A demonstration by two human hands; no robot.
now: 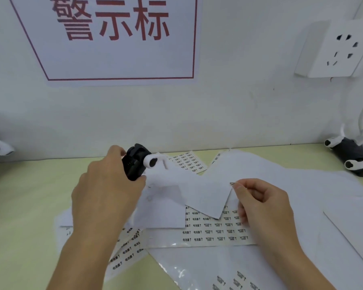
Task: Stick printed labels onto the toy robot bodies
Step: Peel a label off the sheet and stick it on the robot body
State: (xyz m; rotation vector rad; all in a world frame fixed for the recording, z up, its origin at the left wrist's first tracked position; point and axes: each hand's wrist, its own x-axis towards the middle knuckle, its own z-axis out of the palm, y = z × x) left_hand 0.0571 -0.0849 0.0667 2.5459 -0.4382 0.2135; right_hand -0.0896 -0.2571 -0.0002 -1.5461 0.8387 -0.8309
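Left hand [105, 185] grips a black-and-white toy robot body [137, 162] just above the surface [25, 206], presumably angled to receive a label. Right hand [262, 204] pinches one small printed label [232, 183] at its fingertips, above the label sheet [216, 231], apart from the toy.

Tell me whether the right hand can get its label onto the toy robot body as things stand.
Probably yes: the right hand pinches a label, the left hand holds the toy robot body up, and only flat paper lies between.
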